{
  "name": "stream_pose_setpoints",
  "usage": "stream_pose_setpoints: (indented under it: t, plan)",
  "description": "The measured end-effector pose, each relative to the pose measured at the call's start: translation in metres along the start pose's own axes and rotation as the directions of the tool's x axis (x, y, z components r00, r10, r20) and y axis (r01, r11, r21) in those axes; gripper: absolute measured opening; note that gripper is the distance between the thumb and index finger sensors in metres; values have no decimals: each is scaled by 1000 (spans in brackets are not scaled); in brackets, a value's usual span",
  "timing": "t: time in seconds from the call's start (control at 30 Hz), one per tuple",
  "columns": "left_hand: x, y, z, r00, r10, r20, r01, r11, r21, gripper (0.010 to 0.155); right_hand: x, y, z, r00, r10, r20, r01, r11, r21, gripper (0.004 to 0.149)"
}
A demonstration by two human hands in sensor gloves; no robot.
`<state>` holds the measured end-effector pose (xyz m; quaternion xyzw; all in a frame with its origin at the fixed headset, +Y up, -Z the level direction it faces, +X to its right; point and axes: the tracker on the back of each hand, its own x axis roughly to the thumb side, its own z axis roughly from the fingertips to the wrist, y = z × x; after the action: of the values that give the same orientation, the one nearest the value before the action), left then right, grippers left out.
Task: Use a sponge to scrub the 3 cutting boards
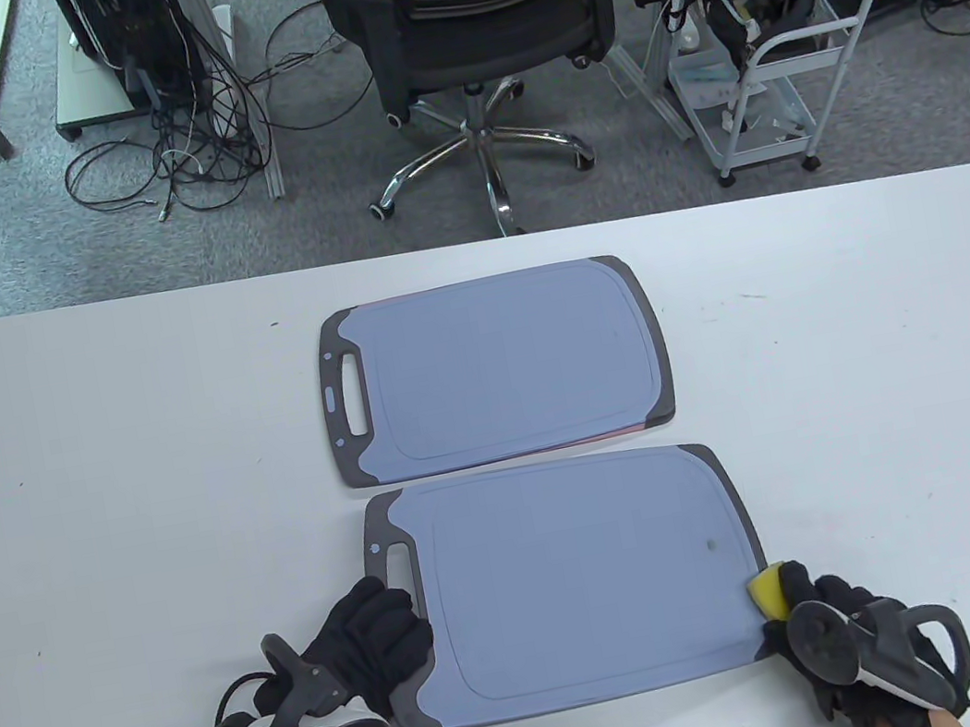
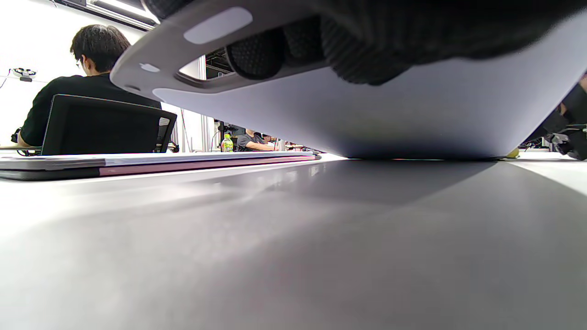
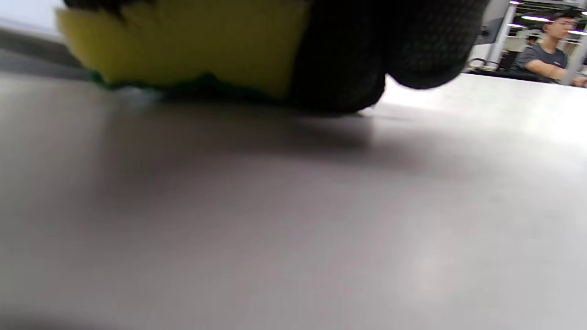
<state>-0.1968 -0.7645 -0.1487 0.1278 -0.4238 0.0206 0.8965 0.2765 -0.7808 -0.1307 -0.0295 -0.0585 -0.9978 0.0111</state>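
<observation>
Table view: the left hand (image 1: 374, 641) is gripping the handle end of the near cutting board (image 1: 571, 587) on the white worktop (image 1: 98, 507), the right hand (image 1: 848, 637) is holding a yellow sponge (image 1: 768, 593) at that board's right edge, and the far cutting board (image 1: 495, 368) is lying just behind. Left wrist view: gloved fingers (image 2: 257, 55) are curling under the board's handle end, which is lifted off the worktop while its far edge is touching it. Right wrist view: the sponge (image 3: 183, 43) is resting with its green side on the worktop, gloved fingers (image 3: 362, 55) closed around it.
</observation>
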Motion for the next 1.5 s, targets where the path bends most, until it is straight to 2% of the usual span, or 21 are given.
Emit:
stream_pose_setpoints:
  t: [0.07, 0.13, 0.2, 0.23, 0.27, 0.3, 0.33, 0.43, 0.5, 0.6, 0.67, 0.73, 0.87, 1.03, 1.13, 1.23, 1.3, 1.37, 1.4, 1.47, 1.5]
  plan:
    - [-1, 0, 0, 1000, 5, -6, -5, 1000, 0, 45, -12, -5, 1, 999, -6, -41, 4, 999, -49, 71]
    - [4, 1, 2, 999, -26, 22, 26, 1000, 10, 54, -19, -10, 1, 999, 4, -43, -9, 993, -115, 71]
    - [11, 2, 2, 983, -168, 72, 168, 986, 2, 63, -24, -12, 0, 998, -32, -59, 24, 993, -117, 71]
    - [21, 3, 3, 934, -333, 132, 327, 943, 61, 60, -28, -13, -2, 994, -87, -70, 79, 992, -102, 72]
    - [25, 4, 3, 902, -406, 145, 398, 914, 81, 57, -29, -13, -3, 991, -111, -73, 103, 990, -100, 72]
    - [28, 11, 5, 871, -472, 138, 456, 880, 137, 54, -31, -15, -3, 988, -133, -77, 125, 986, -106, 72]
    - [28, 22, 6, 876, -464, 130, 434, 877, 206, 51, -32, -17, -3, 987, -147, -71, 139, 984, -113, 72]
    - [24, 57, 10, 904, -419, 90, 373, 873, 316, 47, -34, -21, -2, 985, -170, -43, 163, 978, -128, 72]
    - [26, 75, 18, 876, -477, 72, 421, 829, 367, 46, -36, -22, -2, 979, -203, -32, 198, 972, -127, 72]
    - [17, 94, 23, 861, -508, 2, 474, 804, 358, 46, -35, -25, -2, 959, -284, -1, 282, 950, -138, 72]
    - [2, 99, 15, 869, -493, -29, 472, 812, 343, 46, -32, -28, -3, 960, -280, 22, 280, 949, -147, 72]
    - [-16, 102, -4, 852, -521, -41, 505, 800, 326, 46, -30, -30, -3, 961, -275, 43, 278, 948, -152, 72]
    - [-41, 99, -56, 795, -606, -23, 585, 757, 289, 46, -28, -30, -2, 953, -298, 48, 302, 943, -142, 72]
    - [-76, 83, -115, 797, -603, -22, 594, 777, 209, 46, -32, -31, -3, 951, -308, 43, 310, 939, -151, 72]
    - [-90, 69, -138, 792, -610, -29, 607, 781, 149, 45, -33, -32, -1, 950, -310, 36, 312, 937, -160, 72]
    - [-113, 47, -150, 796, -601, -77, 604, 797, 24, 46, -34, -32, 0, 946, -323, 35, 324, 933, -158, 72]
    - [-128, 26, -155, 793, -602, -98, 586, 796, -149, 47, -35, -32, -1, 941, -338, 31, 339, 929, -151, 72]
    - [-135, 4, -156, 744, -668, -34, 621, 709, -334, 54, -37, -30, -3, 939, -344, 26, 344, 927, -152, 72]
    - [-137, -11, -155, 691, -722, 23, 665, 623, -413, 61, -38, -30, -4, 938, -347, 22, 346, 926, -150, 72]
    - [-139, -31, -154, 625, -776, 88, 697, 503, -511, 74, -39, -29, -5, 936, -352, 20, 351, 925, -148, 72]
    - [-142, -40, -153, 633, -769, 94, 671, 484, -562, 77, -39, -29, -4, 935, -353, 19, 352, 924, -147, 72]
